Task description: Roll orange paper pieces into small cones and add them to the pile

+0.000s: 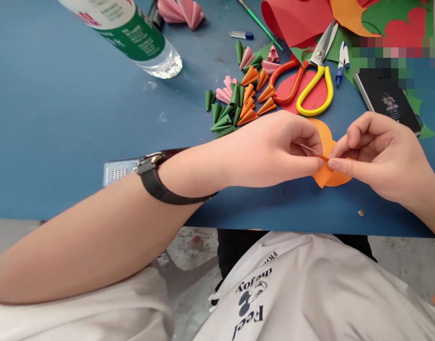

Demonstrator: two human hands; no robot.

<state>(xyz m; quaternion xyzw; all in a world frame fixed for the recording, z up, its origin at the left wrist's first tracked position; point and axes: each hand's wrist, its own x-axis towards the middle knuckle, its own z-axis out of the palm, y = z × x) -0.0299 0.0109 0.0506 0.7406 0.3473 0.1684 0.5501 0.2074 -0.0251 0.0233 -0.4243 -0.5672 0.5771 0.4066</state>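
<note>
An orange paper cutout (pixel 323 177) with rounded lobes is pinched between my two hands near the table's front edge. My left hand (pixel 290 147) closes thumb and fingers on its left side. A thin, needle-like stick (pixel 310 149) runs from under the left fingers to the paper's pinched fold; which hand grips it I cannot tell. My right hand (pixel 377 154) pinches the same fold from the right, thumb against index finger. Just beyond the hands lie small rolled cones of orange paper (pixel 249 117), green paper (pixel 222 121) and pink paper (pixel 226 90).
Scissors (pixel 319 59) with red and yellow handles lie on paper scraps beyond my hands. A phone (pixel 390 102), a blue-and-white pen (pixel 341 64) and a green stick (pixel 262 26) are nearby. A water bottle (pixel 132 38) stands back left; a clear plastic case (pixel 120 170) is partly under my left forearm.
</note>
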